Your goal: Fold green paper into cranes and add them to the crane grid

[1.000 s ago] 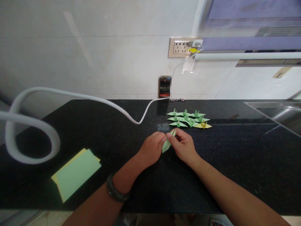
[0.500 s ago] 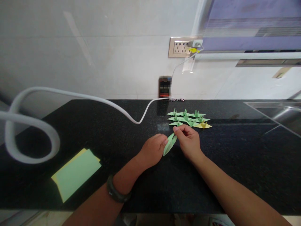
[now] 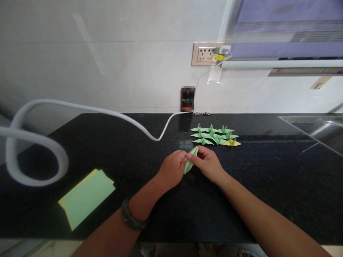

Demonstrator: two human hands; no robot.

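Note:
A narrow folded piece of light green paper (image 3: 189, 165), pointed at both ends, is pinched between my two hands above the dark counter. My left hand (image 3: 173, 167) grips its left edge, with the thumb against it. From the other side my right hand (image 3: 209, 163) holds it, thumb across its front and fingers curled behind. Both thumb tips nearly meet on the paper. Just beyond my hands stand several green paper cranes (image 3: 213, 134) in rows, with one yellow paper crane (image 3: 232, 142) at the near right corner.
Green and yellow paper sheets (image 3: 89, 200) lie stacked at the left of the black counter (image 3: 128, 150). A thick white cable (image 3: 118, 115) loops across the left side. A phone-like device (image 3: 188, 99) leans on the wall below a socket (image 3: 206, 54). A metal sink (image 3: 321, 130) is at right.
My right hand has moved down and left along the folded paper, from its upper tip to its middle. The paper has shifted slightly left, and the nearest cranes show more fully.

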